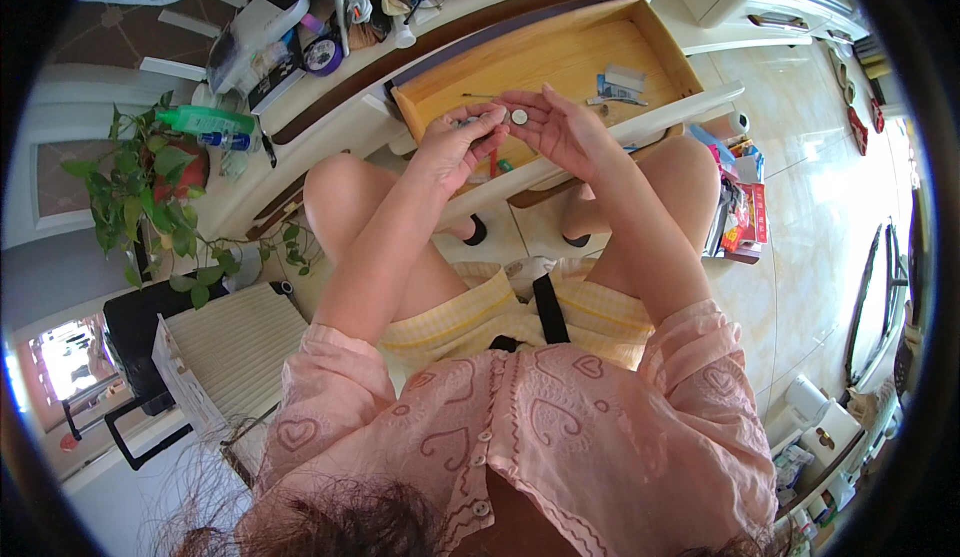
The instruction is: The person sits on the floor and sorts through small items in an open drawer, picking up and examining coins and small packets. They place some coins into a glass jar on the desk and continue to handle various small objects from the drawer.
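Tiled room, pale shiny floor [815, 182], white cluttered counter [370, 63] along the top of the view, potted plant [150, 172] and green bottle [205, 120] at its left end, purple tape roll [322, 57] further along. Wooden drawer [480, 65] is pulled out below the counter, toward the person's knees. Both hands are up over the drawer's near part, fingertips close together. Small round pale disc [519, 117] sits at the right hand [560, 135], against its fingers; that grip is loosely open, palm showing, fingers extended, disc resting rather than clenched. Left hand [462, 145] is just beside it, fingers curled, thumb close against them; cannot tell whether that grip is fully closed or what it has, too small and partly hidden. In the drawer, right side: clear plastic case [625, 79]. Thin stick [480, 95] lies left of it. Colourful packets [742, 212] are piled right of the knees.
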Demonstrator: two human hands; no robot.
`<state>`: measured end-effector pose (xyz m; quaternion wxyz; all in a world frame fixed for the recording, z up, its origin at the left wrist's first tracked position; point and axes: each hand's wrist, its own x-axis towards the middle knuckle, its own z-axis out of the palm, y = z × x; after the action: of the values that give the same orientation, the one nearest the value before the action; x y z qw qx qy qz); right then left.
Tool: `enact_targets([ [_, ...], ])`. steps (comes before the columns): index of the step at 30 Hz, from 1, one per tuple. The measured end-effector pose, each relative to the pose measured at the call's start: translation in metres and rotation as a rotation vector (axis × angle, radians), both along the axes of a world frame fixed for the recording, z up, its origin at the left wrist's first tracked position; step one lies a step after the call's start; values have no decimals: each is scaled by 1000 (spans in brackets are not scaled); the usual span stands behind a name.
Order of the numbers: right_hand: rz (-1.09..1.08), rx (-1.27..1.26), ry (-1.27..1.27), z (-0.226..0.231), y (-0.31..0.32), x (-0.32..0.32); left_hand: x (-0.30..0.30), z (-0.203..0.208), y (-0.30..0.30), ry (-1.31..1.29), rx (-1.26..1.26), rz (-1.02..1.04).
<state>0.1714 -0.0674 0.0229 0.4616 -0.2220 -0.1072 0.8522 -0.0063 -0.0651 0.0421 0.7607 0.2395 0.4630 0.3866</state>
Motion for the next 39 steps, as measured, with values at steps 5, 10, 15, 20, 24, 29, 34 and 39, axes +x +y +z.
enact_targets([
  [5,50,148,-235,-11,-3,-7,-2,-1,1,61,-25,-13],
  [10,130,276,-671,-3,-5,-8,-3,-3,0,49,4,-23],
  [15,117,254,-672,-10,-3,-3,2,-2,-1,-3,-3,-48],
  [20,-54,103,-497,-15,0,2,-3,1,3,-236,-58,-16],
  [24,-96,86,-455,-16,5,8,-6,-1,5,-259,-10,-97],
  [29,-60,48,-315,-19,4,2,-2,2,1,-175,4,-132],
  [34,13,23,-151,-25,5,-3,-2,-2,2,-111,-37,-110],
  [39,44,42,-113,-26,5,-3,-1,-5,2,-93,-38,-89],
])
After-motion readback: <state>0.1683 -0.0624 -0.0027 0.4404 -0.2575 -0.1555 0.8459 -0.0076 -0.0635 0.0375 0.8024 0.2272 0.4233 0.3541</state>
